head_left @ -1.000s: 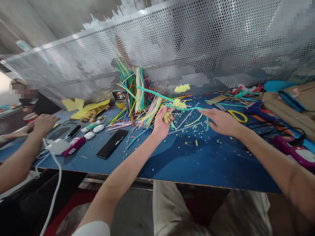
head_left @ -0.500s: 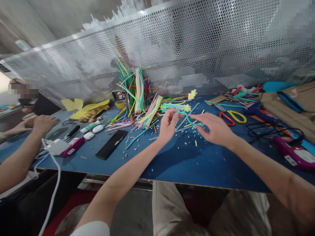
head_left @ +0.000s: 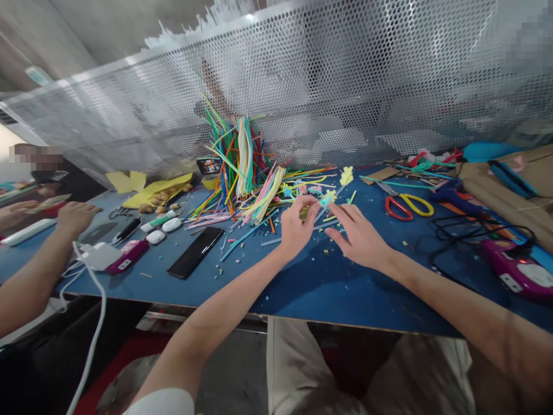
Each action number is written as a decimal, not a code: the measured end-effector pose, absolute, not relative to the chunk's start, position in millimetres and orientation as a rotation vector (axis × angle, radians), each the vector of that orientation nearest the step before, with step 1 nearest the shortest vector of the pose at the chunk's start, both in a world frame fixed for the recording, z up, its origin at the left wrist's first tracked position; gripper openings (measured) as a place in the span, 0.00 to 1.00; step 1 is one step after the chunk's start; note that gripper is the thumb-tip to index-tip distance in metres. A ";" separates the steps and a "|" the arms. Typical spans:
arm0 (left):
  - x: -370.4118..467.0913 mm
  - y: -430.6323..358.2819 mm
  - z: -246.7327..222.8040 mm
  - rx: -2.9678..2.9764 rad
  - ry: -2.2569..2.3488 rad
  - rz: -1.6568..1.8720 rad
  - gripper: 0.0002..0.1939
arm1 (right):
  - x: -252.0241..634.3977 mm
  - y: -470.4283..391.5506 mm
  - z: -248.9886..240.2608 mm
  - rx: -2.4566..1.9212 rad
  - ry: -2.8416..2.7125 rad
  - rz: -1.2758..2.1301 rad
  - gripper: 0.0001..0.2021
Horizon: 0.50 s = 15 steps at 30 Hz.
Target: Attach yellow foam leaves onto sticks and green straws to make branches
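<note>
Over the blue table, my left hand (head_left: 298, 226) pinches a turquoise pipe cleaner (head_left: 325, 200), now bunched into a small shape at the fingertips. My right hand (head_left: 359, 231) meets it from the other side, index fingertip against the turquoise piece and thumb held apart below. Much of the piece is hidden by my fingers. Just behind stand yellow leaf-like pipe cleaner shapes (head_left: 346, 176), with pink and blue ones (head_left: 303, 188) next to them. A bundle of loose pipe cleaners (head_left: 245, 155) rises to the left. Small clippings are scattered around my hands.
A black phone (head_left: 196, 252) lies left of my forearm. Scissors (head_left: 408, 206) with red and yellow handles are at the right, near a purple power strip (head_left: 518, 270) and black cable. A co-worker's arm (head_left: 64, 242) reaches in from the left. Perforated metal (head_left: 345, 75) borders the back.
The turquoise pipe cleaner has gone from a long curve stretched between my hands to a small bunch. My right hand has moved left, closer to my left hand.
</note>
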State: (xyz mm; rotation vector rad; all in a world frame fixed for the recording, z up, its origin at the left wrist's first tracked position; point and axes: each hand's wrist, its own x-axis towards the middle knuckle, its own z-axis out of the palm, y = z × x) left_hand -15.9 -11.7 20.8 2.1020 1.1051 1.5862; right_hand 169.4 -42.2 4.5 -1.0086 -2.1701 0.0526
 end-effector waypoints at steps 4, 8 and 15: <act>-15.8 -10.7 21.5 2.179 1.113 1.722 0.08 | 167.5 -44.7 8.7 -1.035 -2.115 0.098 0.27; -13.0 -8.8 18.8 2.058 1.152 1.762 0.10 | 166.6 -43.2 3.5 -1.014 -2.005 0.391 0.26; -12.0 -6.9 17.0 1.827 1.015 1.732 0.10 | 161.4 -38.3 -11.1 -0.917 -1.920 0.884 0.31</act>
